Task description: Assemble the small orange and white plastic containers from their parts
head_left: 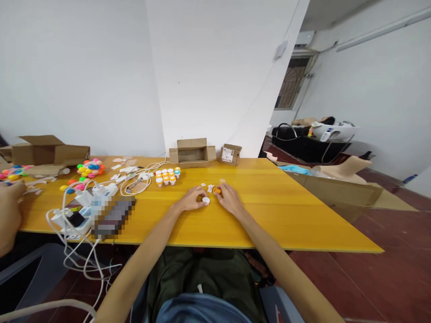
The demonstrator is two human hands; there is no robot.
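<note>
My left hand [193, 199] pinches a small white round piece [206, 200] between thumb and fingers, just above or on the yellow table [269, 215]. Opposite it, my right hand [230, 198] has its fingertips closed on a small orange ring-like piece [217, 190]. Between the two hands lie several little white pieces with dark marks [210, 188], too small to make out. Further off to the left stand several small white-and-orange containers [166, 176] in a tight group, one with a bluish-green part.
Behind are an open cardboard box [192, 154] and a smaller box [230, 154]. To the left lie a power strip [84, 211] with white cables, a blurred-out dark object [114, 217] and colourful balls [90, 168]. Another person's hand [9, 215] shows at the left edge.
</note>
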